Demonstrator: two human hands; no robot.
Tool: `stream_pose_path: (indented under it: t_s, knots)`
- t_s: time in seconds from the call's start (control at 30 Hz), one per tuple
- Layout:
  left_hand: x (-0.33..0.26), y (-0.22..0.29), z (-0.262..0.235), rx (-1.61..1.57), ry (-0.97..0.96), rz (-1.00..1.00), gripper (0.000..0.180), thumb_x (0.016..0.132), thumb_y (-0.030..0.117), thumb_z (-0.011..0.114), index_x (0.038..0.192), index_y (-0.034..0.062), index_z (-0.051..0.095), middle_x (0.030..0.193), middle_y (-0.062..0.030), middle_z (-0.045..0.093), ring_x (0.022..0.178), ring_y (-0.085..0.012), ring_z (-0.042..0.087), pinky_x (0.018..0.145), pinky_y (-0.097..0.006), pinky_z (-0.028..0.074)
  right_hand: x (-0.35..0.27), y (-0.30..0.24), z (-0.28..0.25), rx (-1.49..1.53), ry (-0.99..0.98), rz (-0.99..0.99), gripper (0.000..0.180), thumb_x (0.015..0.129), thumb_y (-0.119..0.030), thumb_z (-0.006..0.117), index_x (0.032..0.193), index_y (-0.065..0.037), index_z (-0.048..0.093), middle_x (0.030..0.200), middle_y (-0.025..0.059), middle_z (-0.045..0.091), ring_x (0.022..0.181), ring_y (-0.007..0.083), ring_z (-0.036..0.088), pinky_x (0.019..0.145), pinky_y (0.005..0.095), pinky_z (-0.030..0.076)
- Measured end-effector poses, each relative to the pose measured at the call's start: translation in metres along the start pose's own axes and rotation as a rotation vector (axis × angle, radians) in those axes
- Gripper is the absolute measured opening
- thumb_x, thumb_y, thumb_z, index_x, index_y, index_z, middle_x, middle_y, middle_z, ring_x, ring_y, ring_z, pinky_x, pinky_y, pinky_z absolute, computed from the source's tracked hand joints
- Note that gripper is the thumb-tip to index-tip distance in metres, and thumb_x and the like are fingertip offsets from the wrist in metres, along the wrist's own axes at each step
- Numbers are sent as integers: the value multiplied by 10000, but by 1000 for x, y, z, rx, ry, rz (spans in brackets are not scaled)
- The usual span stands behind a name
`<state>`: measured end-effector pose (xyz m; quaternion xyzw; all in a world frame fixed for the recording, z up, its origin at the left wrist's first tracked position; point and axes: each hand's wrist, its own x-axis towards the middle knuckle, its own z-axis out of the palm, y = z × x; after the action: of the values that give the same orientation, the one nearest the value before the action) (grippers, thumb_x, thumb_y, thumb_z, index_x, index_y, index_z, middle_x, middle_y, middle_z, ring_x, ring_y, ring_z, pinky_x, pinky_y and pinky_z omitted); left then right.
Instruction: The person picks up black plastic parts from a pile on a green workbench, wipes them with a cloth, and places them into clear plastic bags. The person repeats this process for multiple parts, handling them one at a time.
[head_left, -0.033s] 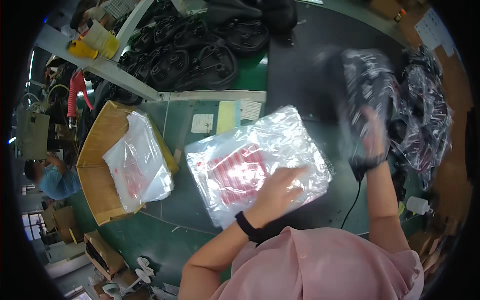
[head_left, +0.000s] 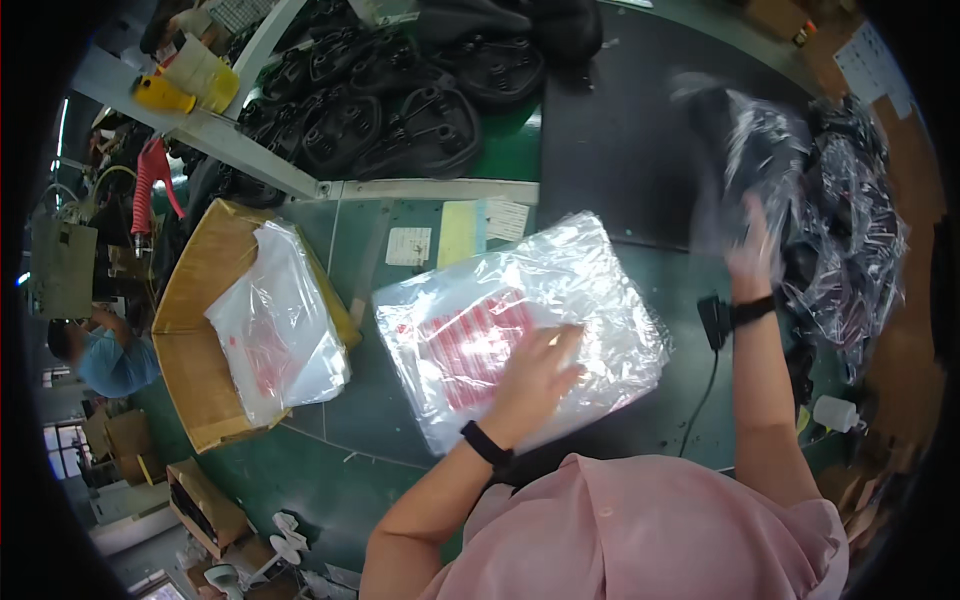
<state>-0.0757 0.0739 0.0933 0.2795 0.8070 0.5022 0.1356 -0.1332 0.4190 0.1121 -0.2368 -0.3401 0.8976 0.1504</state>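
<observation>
Stack of clear plastic bags with red print lies flat on the green table, dead centre in front of the person. Left hand sits on top of it, palm down, fingers spread flat, pressing rather than pinching; nothing is closed in that hand. Best handling, I judge: keep the palm weight near the stack middle so the slippery film does not slide, and peel only the top bag from a free edge. Stack's long axis runs from the near-left of that palm up to the far-right, tilted off the table edge; which end is the open mouth I cannot tell. Right hand is up and well away to the right of the stack, in a blurred bagged dark item; looks wrapped around it, but motion blur hides the fingers, so cannot tell the grip. Pile of bagged dark parts just beyond it. Left of the pressing hand: cardboard box holding more bags. Far side: black moulded parts.
</observation>
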Motion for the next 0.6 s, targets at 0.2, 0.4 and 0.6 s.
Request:
stream_pose_path:
  t_s: [0.2,0.4,0.6]
  knots:
    - [-56,-89,-7,349,60,-194,565,747,154,704,1280,93,529,1380,-159,427,1268,-382,374,1045,-463,340,52,201,133,-464,-308,362,461,908,-352,583,1171,21,512,1110,194,588,909,236,628,737,342,545]
    - [-58,-102,-9,276,-17,-163,548,736,89,665,1270,101,542,1409,-129,411,1302,-391,335,1067,-474,316,119,329,212,-380,76,269,350,862,-245,543,979,82,584,828,177,647,578,264,633,484,344,540]
    - [-59,-104,-16,244,22,-196,499,750,51,619,1244,98,572,1368,-131,470,1286,-382,369,1068,-464,314,85,282,199,-432,-92,129,309,823,-129,563,955,147,525,813,201,639,570,276,640,504,355,547]
